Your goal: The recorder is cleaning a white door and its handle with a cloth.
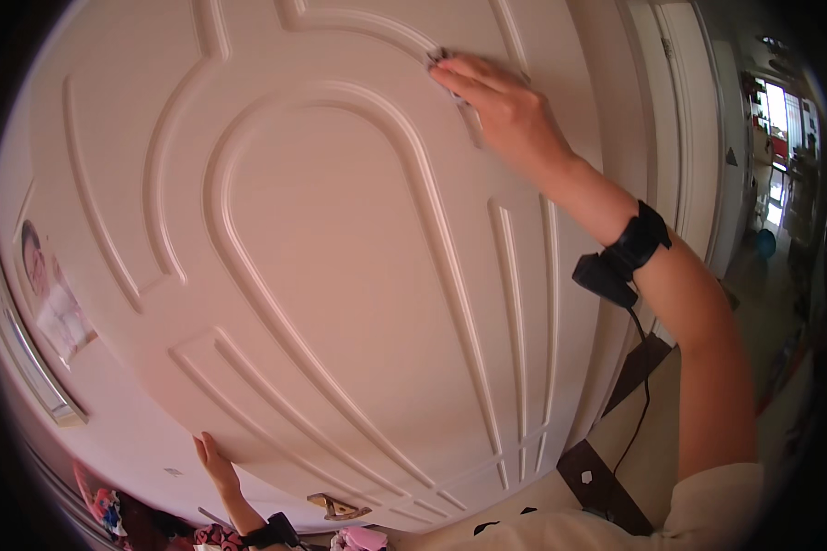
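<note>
A cream panelled door (331, 239) with raised curved mouldings fills most of the view. High on its right side, my right hand (501, 96) is pressed to the moulding with bent fingers. Under those fingers show dark and pale grey bits of a small thing, mostly hidden, whose kind I cannot make out. Lower left, my left hand (216, 462) grips the door's free edge, fingers closed on it. The brass-coloured door handle (337, 507) sticks out to the right of that hand, near the lower edge.
Pictures (57, 298) hang on the wall at the left. Bright clothes or fabric (106, 510) lie at the lower left. At the right are a door frame (694, 119) and a passage to a bright window (779, 110). A cable (646, 395) hangs from the black wrist strap (636, 241).
</note>
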A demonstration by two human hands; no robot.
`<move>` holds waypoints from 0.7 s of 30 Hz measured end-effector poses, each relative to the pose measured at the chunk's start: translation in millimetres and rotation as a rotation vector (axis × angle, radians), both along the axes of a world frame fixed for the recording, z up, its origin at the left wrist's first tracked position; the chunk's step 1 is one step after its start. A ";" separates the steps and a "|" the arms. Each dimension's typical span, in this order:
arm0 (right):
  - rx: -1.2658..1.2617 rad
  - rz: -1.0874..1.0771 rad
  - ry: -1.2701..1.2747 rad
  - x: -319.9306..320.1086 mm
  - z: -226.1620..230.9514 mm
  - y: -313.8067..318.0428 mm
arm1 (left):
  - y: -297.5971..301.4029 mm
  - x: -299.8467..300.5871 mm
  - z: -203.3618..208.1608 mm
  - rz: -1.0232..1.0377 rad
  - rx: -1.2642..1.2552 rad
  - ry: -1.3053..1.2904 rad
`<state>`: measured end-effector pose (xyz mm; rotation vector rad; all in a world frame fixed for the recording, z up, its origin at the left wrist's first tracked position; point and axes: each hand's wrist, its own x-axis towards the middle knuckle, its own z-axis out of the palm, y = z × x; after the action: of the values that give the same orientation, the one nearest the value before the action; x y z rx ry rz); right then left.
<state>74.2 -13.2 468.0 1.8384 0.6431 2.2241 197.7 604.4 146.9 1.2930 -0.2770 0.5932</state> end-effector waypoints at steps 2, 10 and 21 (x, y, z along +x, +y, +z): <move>0.016 -0.023 0.062 -13.4 -26.3 -7.8 | 0.2 2.9 -1.4 -0.007 0.013 -0.003; 0.342 0.491 1.065 -81.1 -36.1 -50.1 | 10.9 19.5 -13.2 0.015 0.016 -0.012; 0.685 1.089 0.962 -81.3 67.7 -11.8 | -9.3 -0.6 0.4 0.033 0.098 -0.011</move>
<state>-7.1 -25.0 535.7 3.6541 1.4211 1.9753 197.0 595.1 147.3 1.3909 -0.2974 0.6215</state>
